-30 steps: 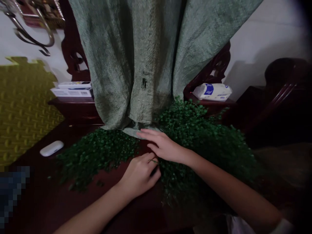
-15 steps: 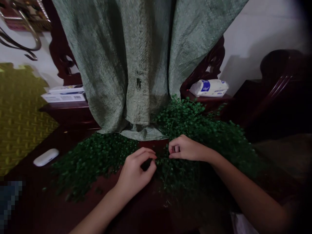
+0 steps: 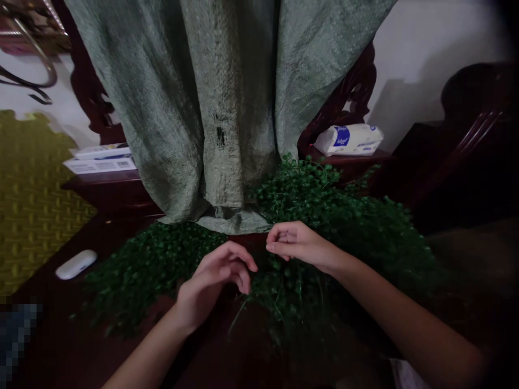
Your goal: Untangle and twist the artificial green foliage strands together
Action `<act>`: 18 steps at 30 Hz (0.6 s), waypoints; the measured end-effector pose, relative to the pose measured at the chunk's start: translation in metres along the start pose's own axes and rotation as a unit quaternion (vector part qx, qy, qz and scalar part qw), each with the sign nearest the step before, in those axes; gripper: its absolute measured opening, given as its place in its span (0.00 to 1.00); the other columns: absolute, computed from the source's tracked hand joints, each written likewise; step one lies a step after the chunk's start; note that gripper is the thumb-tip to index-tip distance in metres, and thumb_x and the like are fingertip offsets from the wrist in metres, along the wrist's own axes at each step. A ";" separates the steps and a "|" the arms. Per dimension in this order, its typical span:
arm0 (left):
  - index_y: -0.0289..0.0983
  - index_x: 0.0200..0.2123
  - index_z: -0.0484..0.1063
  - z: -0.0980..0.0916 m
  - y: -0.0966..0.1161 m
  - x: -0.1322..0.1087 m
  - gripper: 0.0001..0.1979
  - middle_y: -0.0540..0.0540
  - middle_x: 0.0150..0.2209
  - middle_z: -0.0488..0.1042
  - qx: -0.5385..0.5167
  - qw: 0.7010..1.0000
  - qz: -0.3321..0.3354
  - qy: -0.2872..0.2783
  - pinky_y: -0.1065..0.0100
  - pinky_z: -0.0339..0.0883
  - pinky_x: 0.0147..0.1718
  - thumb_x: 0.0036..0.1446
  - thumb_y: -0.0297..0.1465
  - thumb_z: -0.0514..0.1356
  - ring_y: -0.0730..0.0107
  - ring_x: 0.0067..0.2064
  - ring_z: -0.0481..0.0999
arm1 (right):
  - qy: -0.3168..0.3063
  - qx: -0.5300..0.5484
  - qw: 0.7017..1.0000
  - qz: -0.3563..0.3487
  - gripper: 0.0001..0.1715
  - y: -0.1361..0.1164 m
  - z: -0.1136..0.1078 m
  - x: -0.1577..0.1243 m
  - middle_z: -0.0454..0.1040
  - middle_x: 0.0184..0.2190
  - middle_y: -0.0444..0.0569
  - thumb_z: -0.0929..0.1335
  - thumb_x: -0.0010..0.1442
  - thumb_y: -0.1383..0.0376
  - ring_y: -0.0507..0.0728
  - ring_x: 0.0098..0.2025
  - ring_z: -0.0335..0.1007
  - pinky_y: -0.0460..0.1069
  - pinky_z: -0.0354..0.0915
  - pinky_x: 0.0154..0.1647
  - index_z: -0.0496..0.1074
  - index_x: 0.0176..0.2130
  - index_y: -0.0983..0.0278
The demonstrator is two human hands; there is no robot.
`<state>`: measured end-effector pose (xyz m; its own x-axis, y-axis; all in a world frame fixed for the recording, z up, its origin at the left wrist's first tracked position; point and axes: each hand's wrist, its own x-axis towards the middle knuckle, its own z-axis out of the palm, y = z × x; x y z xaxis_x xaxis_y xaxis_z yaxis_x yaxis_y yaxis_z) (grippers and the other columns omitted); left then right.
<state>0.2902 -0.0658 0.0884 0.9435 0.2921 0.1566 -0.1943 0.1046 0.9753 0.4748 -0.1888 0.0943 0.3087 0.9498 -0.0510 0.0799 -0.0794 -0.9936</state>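
My left hand [image 3: 214, 283] hovers over the dark red table, its fingers curved and apart, with no held thing visible. Just below its fingertips a thin green stem [image 3: 237, 317] slants down; I cannot tell whether it touches them. My right hand [image 3: 298, 243] is at the near edge of the larger heap of leafy green stems [image 3: 348, 216], with its fingers curled toward the thumb. Whatever may be between those fingertips is too small to make out. To the left of my left hand lies a second heap of small green leaves [image 3: 150, 265].
A grey-green woven sack [image 3: 221, 178] drapes over the back of the table [image 3: 121, 362]. A white earbud case [image 3: 76, 264] lies at left. Flat boxes [image 3: 101, 162] and a tissue pack [image 3: 348, 140] rest on side ledges. A yellow foam mat [image 3: 36, 200] stands at far left.
My left hand has drawn down and left, and its pinched fingers have spread. My right hand has shifted slightly left. A thin stem now shows below the left fingertips. The view has shifted slightly.
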 end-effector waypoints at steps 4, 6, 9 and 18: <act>0.36 0.41 0.68 0.005 -0.014 0.008 0.12 0.49 0.31 0.70 0.151 0.980 -0.042 0.124 0.73 0.62 0.24 0.54 0.34 0.62 0.76 0.26 0.66 | 0.013 0.051 0.998 -0.016 0.20 0.005 0.003 0.003 0.70 0.24 0.39 0.75 0.50 0.57 0.46 0.20 0.63 0.43 0.59 0.21 0.68 0.37 0.65; 0.36 0.44 0.68 0.009 -0.022 0.009 0.15 0.50 0.31 0.70 0.200 0.972 -0.052 0.113 0.74 0.60 0.24 0.55 0.36 0.62 0.76 0.26 0.66 | 0.015 0.062 0.998 -0.024 0.20 0.008 0.005 0.003 0.70 0.24 0.40 0.75 0.49 0.58 0.47 0.21 0.65 0.43 0.61 0.22 0.68 0.38 0.65; 0.36 0.47 0.69 0.013 -0.029 0.008 0.17 0.50 0.30 0.70 0.228 0.969 -0.056 0.076 0.74 0.59 0.25 0.57 0.38 0.60 0.76 0.27 0.67 | 0.002 0.042 0.998 -0.035 0.17 0.013 0.012 0.002 0.69 0.23 0.40 0.75 0.49 0.59 0.47 0.22 0.66 0.43 0.62 0.22 0.69 0.33 0.66; 0.35 0.37 0.71 0.013 -0.040 0.008 0.08 0.50 0.30 0.72 0.272 0.960 -0.027 0.068 0.73 0.61 0.30 0.60 0.35 0.58 0.72 0.31 0.70 | 0.066 -0.337 0.920 -0.189 0.08 0.000 0.031 -0.017 0.76 0.31 0.46 0.64 0.66 0.66 0.52 0.31 0.71 0.47 0.66 0.33 0.74 0.38 0.63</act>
<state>0.3093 -0.0802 0.0527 0.8977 0.4245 0.1183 0.0571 -0.3783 0.9239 0.4406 -0.1957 0.0924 0.2469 0.9063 0.3430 0.7610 0.0378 -0.6476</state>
